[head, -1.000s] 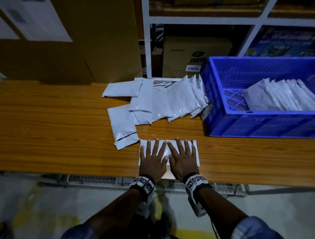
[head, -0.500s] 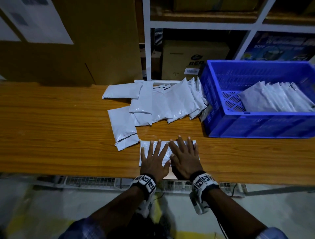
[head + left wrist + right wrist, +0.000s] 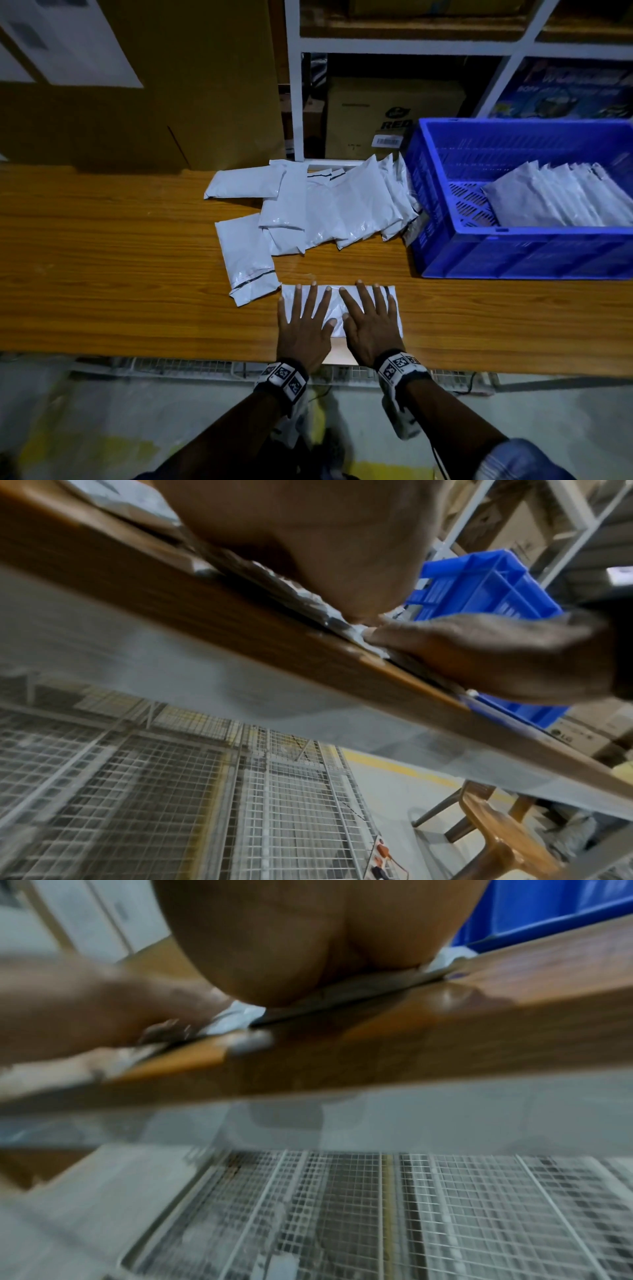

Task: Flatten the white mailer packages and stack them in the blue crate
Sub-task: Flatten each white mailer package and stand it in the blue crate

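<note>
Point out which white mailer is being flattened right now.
The mailer at the table's near edge, alone, flat under both hands, left and right. The others lie untouched in the pile or the blue crate.

Bare wooden table (image 3: 102,274) lies open left of the near mailer (image 3: 337,301) and right of it, up to the blue crate (image 3: 513,253). A loose pile of mailers (image 3: 329,205) blocks the far middle, reaching the crate's left wall. The crate's top is open, with bare floor left of its stacked mailers (image 3: 555,198). Shelf posts (image 3: 294,102) close the far side.
</note>
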Available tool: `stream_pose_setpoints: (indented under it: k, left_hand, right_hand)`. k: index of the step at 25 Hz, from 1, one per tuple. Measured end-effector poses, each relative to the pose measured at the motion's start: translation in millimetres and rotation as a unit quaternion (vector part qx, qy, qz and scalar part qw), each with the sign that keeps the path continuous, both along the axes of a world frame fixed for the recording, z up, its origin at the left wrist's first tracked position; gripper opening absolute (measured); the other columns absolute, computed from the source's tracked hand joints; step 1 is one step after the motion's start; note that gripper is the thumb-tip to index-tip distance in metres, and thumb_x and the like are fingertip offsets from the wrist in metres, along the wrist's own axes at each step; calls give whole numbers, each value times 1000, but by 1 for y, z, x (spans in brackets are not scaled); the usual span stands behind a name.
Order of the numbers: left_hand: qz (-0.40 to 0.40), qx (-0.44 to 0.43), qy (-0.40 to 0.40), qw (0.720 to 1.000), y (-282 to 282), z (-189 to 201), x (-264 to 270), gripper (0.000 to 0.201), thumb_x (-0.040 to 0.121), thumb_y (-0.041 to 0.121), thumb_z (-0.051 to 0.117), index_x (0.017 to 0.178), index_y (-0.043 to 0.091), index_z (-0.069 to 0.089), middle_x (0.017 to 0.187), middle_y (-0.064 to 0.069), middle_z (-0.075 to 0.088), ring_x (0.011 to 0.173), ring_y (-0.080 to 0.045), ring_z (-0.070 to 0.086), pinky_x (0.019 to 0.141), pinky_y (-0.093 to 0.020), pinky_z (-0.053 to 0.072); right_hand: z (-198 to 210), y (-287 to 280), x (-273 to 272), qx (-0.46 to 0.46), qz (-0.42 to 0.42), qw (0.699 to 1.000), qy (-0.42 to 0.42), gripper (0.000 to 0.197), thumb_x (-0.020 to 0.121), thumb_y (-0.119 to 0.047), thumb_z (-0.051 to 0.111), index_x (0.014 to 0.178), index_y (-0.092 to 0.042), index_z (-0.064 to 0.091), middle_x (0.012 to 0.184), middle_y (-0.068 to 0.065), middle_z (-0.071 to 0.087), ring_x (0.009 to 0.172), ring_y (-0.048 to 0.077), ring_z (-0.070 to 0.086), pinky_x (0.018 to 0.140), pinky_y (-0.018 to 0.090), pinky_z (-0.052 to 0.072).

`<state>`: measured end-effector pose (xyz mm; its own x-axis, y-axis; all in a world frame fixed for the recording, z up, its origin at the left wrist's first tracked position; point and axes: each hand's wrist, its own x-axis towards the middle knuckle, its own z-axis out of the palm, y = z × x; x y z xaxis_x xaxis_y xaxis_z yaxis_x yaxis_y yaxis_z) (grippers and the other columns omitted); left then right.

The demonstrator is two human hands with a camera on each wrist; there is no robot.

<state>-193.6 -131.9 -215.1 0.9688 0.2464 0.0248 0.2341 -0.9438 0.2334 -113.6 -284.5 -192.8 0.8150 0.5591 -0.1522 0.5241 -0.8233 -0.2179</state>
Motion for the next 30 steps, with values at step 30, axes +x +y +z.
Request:
stream_pose_setpoints:
  k: [30]
  left_hand:
    - [0, -13, 71, 997, -18, 4, 6, 62, 99, 49, 19, 159, 37, 11, 168, 5, 6, 155, -25, 3, 119, -60, 10]
  right_hand:
    - [9, -9, 2, 5, -10, 997, 74, 57, 100, -55, 10, 154, -42, -3, 162, -5, -20, 146, 25, -27, 117, 49, -17]
